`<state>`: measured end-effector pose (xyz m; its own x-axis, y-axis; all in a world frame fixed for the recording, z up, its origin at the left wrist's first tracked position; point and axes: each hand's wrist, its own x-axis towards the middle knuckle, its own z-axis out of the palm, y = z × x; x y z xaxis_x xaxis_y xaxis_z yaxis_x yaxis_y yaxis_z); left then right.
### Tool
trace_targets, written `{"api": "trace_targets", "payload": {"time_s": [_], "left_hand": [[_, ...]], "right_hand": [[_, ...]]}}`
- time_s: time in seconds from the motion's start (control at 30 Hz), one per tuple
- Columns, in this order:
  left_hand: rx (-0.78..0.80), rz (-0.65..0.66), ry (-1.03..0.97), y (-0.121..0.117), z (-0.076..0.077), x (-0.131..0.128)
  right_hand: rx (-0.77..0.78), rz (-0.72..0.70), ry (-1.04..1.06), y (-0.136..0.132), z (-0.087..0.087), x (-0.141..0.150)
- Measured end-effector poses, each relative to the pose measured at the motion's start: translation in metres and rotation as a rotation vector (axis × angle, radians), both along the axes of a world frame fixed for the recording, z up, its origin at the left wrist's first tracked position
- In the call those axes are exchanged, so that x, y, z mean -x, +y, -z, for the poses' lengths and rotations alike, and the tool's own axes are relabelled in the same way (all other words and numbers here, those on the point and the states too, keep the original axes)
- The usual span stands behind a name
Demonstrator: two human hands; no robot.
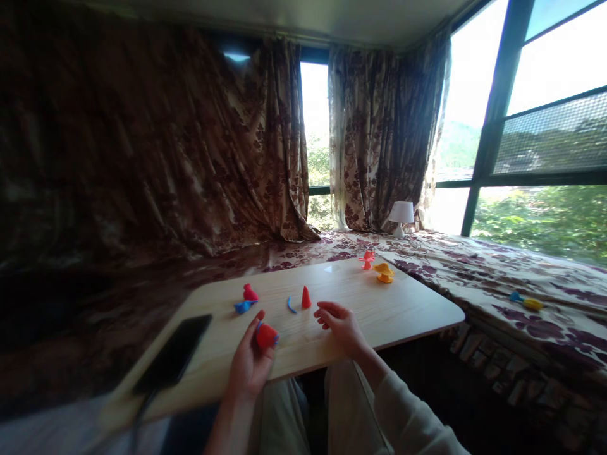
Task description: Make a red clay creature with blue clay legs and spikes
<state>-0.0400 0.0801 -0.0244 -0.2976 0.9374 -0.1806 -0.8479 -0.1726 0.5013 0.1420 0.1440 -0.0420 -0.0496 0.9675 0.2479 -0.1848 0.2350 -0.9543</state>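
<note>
My left hand (253,357), at the near side of the table, is closed around a rounded red clay piece (267,336) with thin blue bits on its edges. My right hand (337,322) hovers over the tabletop, fingers loosely bent and apart, with nothing visible in them. Just left of its fingertips a red clay cone (306,297) stands upright. Beside the cone lies a thin curved blue clay strip (291,305). Farther left, a blue clay piece (245,306) sits against a darker red clay piece (250,292).
A black phone (174,354) with a cable lies on the left of the wooden table (389,309). Pink (367,259) and yellow (384,273) clay figures stand at the far right corner. Blue and yellow pieces (532,304) rest on the flowered bedding, and a white lamp (401,213) stands behind.
</note>
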Motion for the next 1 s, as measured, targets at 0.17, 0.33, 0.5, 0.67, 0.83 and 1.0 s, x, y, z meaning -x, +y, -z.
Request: {"api": "trace_targets", "payload": {"time_s": [0.17,0.33,0.5,0.67,0.83,1.0], "left_hand": [[-0.005,0.006,-0.004,-0.001,0.0,-0.001],[-0.003,-0.001,-0.006,0.0,-0.001,-0.001],[0.005,0.01,-0.007,-0.001,-0.002,-0.001],[-0.013,0.02,-0.006,-0.001,-0.001,0.0],[-0.016,0.017,-0.018,-0.001,-0.001,-0.001],[-0.018,0.023,-0.008,0.0,0.001,0.0]], "right_hand": [[-0.096,0.039,-0.175,0.004,0.006,0.0],[-0.162,0.049,-0.299,0.01,0.01,-0.007],[-0.367,0.081,-0.74,0.008,0.009,-0.031],[-0.577,0.007,-1.085,-0.006,-0.002,-0.046],[-0.596,-0.025,-1.23,-0.018,-0.016,-0.048],[-0.606,-0.044,-1.267,-0.024,-0.018,-0.049]]}}
